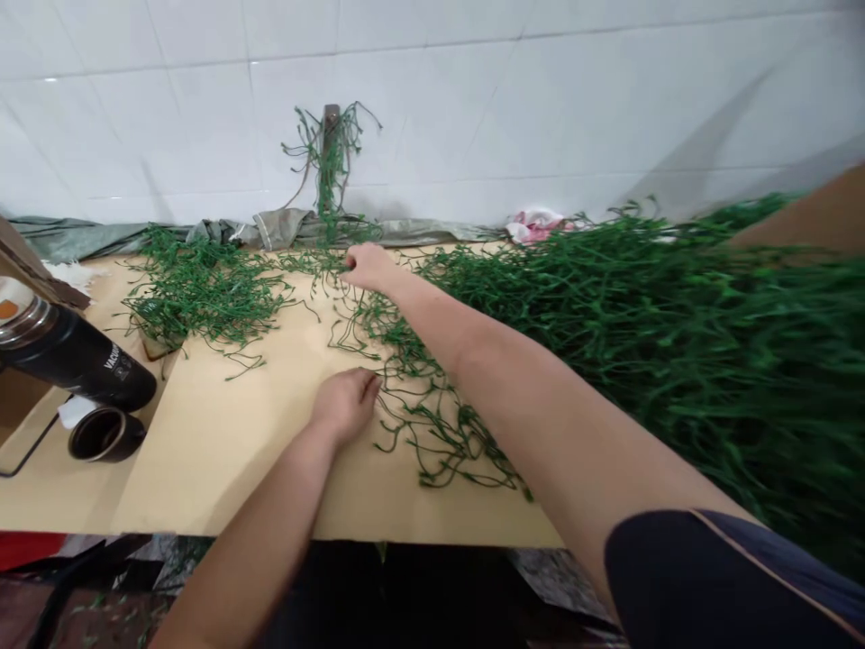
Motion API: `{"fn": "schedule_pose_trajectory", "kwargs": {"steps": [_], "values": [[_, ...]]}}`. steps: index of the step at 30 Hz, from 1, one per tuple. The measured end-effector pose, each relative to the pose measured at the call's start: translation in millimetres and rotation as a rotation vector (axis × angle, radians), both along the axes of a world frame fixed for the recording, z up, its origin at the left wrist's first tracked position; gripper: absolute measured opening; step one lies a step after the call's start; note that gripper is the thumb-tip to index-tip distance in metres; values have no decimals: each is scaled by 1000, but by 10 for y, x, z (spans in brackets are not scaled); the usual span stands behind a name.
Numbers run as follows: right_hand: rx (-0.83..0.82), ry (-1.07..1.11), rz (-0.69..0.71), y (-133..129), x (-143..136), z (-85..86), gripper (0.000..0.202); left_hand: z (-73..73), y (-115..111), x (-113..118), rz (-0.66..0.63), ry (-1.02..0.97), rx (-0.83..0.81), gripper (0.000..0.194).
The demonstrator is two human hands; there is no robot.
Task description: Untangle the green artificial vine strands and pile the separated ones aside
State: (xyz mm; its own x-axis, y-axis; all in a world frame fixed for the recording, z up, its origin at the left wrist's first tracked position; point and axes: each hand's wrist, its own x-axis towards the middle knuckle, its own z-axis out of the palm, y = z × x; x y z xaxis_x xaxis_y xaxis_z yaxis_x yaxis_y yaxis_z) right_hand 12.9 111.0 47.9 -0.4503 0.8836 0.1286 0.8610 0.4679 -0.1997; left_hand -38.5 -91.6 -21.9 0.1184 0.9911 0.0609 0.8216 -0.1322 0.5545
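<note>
My left hand [343, 406] is low over the tan board, its thumb and fingers pinched together. A thin green plastic stem [392, 389] with small branched tips runs from its fingertips toward a loose scatter of stems [459, 442]. Farther back, my right hand [370, 269] is closed, fingers curled, between two heaps of stems; a small dark bit shows at its fingertips, too little to name. The large heap of green stems [649, 306] spreads along the right, partly behind my right forearm. To the left lies a smaller heap [203, 288].
Against the white tiled wall, an upright brown post [331, 135] carries hanging stems. A black vacuum flask [74, 351] and a dark cup [106, 434] stand at the left. A crumpled pink-and-white cloth [533, 225] and grey-green sheeting [419, 231] lie along the back edge.
</note>
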Motion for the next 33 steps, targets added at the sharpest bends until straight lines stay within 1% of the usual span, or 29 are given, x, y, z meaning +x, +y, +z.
{"fn": "schedule_pose_trajectory", "kwargs": {"steps": [3,5,8,10,12,13,16,18,20,21,23,24,25,27,29,31,33], "values": [[62,220,-79,-75,415,293,27,-38,16,-15,87,-92,93,22],[91,347,-116,-162,680,447,23,-76,32,-42,163,-180,163,17],[102,525,-136,-393,998,563,17,-106,52,-108,303,-320,279,17],[92,612,-95,-625,1141,560,14,-71,52,-139,386,-418,337,24],[73,655,-10,-896,1228,506,13,20,40,-122,437,-556,347,34],[56,664,40,-1032,1254,466,13,79,33,-90,440,-641,327,40],[-19,701,157,-1370,1295,336,12,254,17,77,376,-884,173,57],[-49,746,191,-1513,1331,265,10,326,15,204,333,-961,75,65],[-68,780,201,-1604,1396,219,9,360,19,306,306,-969,24,59],[-81,783,201,-1637,1442,205,9,369,24,345,286,-958,7,50],[-125,758,199,-1694,1558,190,10,390,39,404,239,-934,-6,26],[-158,729,202,-1719,1625,188,11,403,50,429,223,-926,7,16],[-201,691,210,-1742,1694,189,12,419,62,453,218,-922,35,9],[-304,606,246,-1776,1824,197,20,449,85,506,234,-916,119,9],[-387,552,263,-1785,1918,206,31,467,94,565,231,-865,184,10],[-404,547,211,-1768,1952,207,36,469,79,630,186,-755,227,8],[-351,551,109,-1739,1923,193,38,464,43,696,128,-635,260,4]]}}
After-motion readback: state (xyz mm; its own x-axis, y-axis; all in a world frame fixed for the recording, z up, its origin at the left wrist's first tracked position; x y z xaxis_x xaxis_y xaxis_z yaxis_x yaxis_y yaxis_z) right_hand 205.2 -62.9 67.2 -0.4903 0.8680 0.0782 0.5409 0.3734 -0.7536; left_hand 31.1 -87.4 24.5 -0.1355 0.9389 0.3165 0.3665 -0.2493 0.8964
